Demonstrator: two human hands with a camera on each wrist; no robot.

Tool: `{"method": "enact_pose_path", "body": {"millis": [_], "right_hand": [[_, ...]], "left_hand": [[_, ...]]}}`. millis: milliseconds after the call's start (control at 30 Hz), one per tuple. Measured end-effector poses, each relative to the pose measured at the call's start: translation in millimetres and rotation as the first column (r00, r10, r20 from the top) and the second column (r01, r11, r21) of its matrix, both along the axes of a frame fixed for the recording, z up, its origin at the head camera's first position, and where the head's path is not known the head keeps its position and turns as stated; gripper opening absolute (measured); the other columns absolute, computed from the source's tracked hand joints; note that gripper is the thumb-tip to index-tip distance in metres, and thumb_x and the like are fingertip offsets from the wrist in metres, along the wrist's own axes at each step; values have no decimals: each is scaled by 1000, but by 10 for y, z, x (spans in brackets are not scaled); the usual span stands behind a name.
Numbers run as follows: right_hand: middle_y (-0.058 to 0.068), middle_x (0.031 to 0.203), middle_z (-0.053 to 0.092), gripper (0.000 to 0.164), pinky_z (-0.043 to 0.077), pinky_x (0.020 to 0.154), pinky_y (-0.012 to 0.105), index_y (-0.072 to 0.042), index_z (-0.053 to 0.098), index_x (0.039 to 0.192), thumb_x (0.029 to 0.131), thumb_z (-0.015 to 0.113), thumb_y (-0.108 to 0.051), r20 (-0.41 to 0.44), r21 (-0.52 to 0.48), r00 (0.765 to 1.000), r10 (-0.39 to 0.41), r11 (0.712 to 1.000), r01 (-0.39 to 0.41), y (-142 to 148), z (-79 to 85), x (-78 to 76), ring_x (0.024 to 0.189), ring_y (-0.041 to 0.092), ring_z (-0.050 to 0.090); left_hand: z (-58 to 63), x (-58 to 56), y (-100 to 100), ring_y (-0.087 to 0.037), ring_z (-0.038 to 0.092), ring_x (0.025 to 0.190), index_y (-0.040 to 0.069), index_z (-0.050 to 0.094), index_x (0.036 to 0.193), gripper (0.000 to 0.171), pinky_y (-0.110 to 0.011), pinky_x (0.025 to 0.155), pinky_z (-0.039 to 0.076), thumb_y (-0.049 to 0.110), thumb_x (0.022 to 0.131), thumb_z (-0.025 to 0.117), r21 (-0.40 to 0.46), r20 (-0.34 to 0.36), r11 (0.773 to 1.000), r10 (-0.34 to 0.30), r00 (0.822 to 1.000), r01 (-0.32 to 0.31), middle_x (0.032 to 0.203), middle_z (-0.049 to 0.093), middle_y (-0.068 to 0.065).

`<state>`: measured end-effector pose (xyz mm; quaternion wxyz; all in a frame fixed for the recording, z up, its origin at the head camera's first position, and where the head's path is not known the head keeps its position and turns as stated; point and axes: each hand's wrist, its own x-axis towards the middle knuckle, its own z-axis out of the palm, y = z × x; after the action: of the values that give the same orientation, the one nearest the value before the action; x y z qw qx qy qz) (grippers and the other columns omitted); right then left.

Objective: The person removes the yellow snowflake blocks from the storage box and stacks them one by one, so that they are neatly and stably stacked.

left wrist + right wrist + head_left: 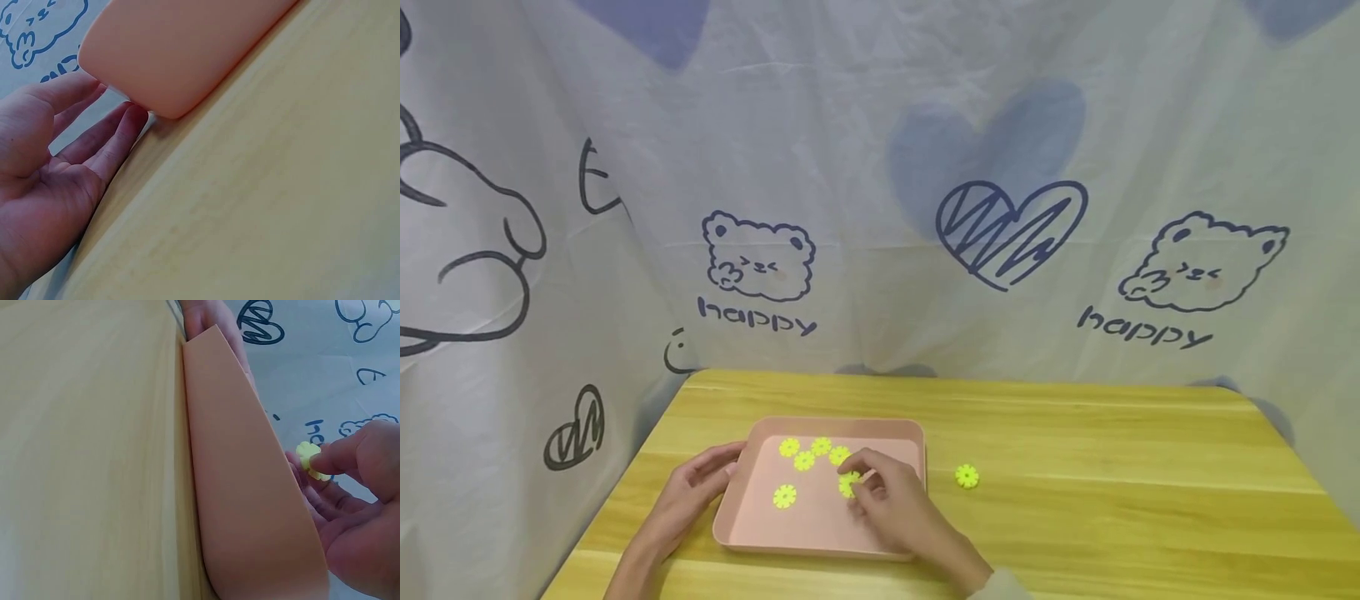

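The head view looks forward and down from above the table (1075, 467), far enough to see the whole pink tray (820, 533) at 7 o'clock. The left wrist view sits very near the table, facing the tray's corner at 11 o'clock. The right wrist view is also close, along the tray's outer wall. All three share the tray.

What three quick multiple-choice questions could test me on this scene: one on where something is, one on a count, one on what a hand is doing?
1. Where is the lone yellow flower piece?
A. on the table right of the pink tray
B. in the tray
C. on the curtain

2. How many flower pieces lie untouched in the tray?
A. one
B. four
C. nine

3. What is the right hand doing?
A. lying flat
B. pinching a flower piece
C. holding a cup

Answers: A, it lies on bare wood; B, four lie free; B, fingertips pinch it.
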<state>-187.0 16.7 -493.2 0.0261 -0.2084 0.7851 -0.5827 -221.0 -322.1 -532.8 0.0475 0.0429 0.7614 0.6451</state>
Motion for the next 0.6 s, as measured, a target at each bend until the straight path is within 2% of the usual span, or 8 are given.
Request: {"method": "enact_pose_path", "body": {"millis": [133, 267, 400, 600], "right_hand": [[6, 119, 70, 29, 60, 74, 25, -14, 71, 113, 95, 60, 7, -51, 25, 998, -22, 999, 24, 85, 19, 8, 84, 19, 71], [4, 110, 72, 27, 61, 78, 26, -11, 70, 112, 93, 64, 7, -91, 17, 995, -34, 999, 36, 182, 37, 18, 87, 16, 70], [0, 101, 72, 26, 62, 78, 26, -10, 70, 110, 91, 67, 8, -81, -10, 996, -43, 999, 42, 294, 63, 39, 90, 16, 69], [-2, 102, 73, 21, 62, 75, 27, -13, 72, 110, 97, 65, 2, -75, -14, 997, -29, 1000, 28, 424, 124, 81, 88, 19, 71]], "left_hand": [[2, 6, 3, -7, 61, 121, -3, 51, 146, 49, -24, 99, 53, 21, 105, 63, 14, 1, 1000, -6, 1000, 6, 147, 54, -20], [8, 9, 7, -8, 61, 122, -2, 52, 146, 48, -24, 99, 53, 20, 105, 63, 7, -7, 1000, -12, 1000, 12, 148, 54, -21], [8, -4, 9, -9, 61, 123, -1, 53, 146, 47, -24, 100, 52, 21, 105, 62, -1, -17, 1000, -26, 1000, 26, 148, 54, -20], [0, 17, -24, -9, 61, 123, -3, 51, 146, 47, -25, 100, 53, 19, 106, 61, 23, -18, 999, -34, 999, 34, 148, 53, -21]]}}
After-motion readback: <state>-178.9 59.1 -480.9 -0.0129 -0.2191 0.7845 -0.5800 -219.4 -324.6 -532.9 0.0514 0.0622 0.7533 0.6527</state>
